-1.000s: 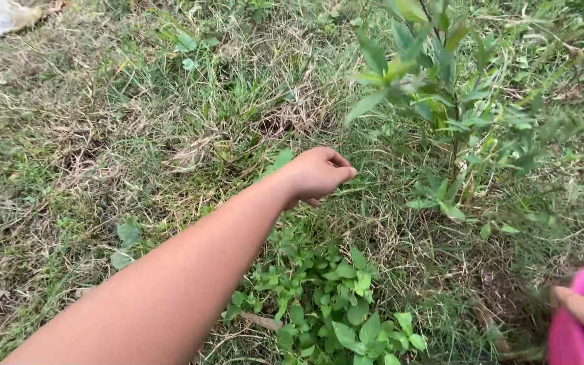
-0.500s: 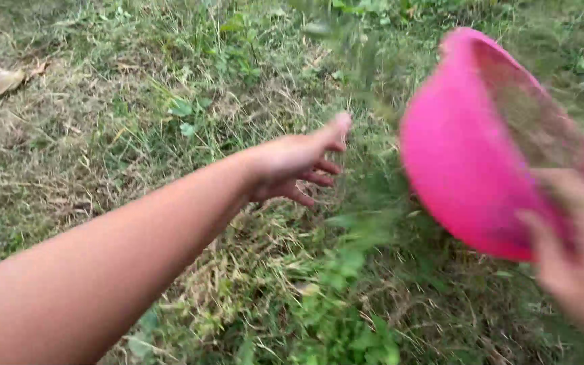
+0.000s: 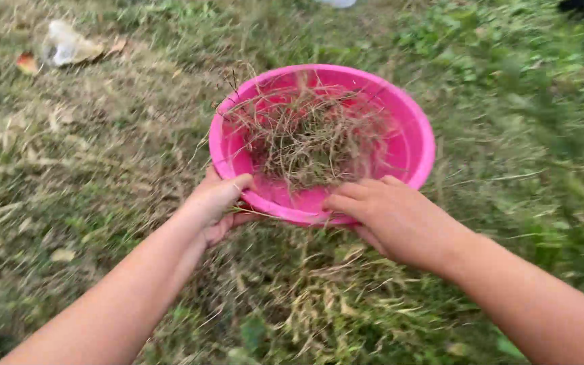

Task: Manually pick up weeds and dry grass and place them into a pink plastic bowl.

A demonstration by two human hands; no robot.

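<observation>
A round pink plastic basin (image 3: 414, 128) is held over the grass in front of me, tilted a little towards me. A loose heap of dry grass and stalks (image 3: 312, 135) lies inside it. My left hand (image 3: 219, 203) grips the near left rim, thumb over the edge. My right hand (image 3: 393, 216) grips the near right rim, fingers curled on the lip.
Patchy green and dry grass covers the ground all round. A crumpled pale wrapper (image 3: 69, 46) and a dead orange leaf (image 3: 27, 63) lie at the far left. A dark object (image 3: 579, 5) shows at the top right corner.
The basin swung from my right side to the centre in front of me. My left hand, free over the grass before, now grips its rim. The leafy shrub is out of view.
</observation>
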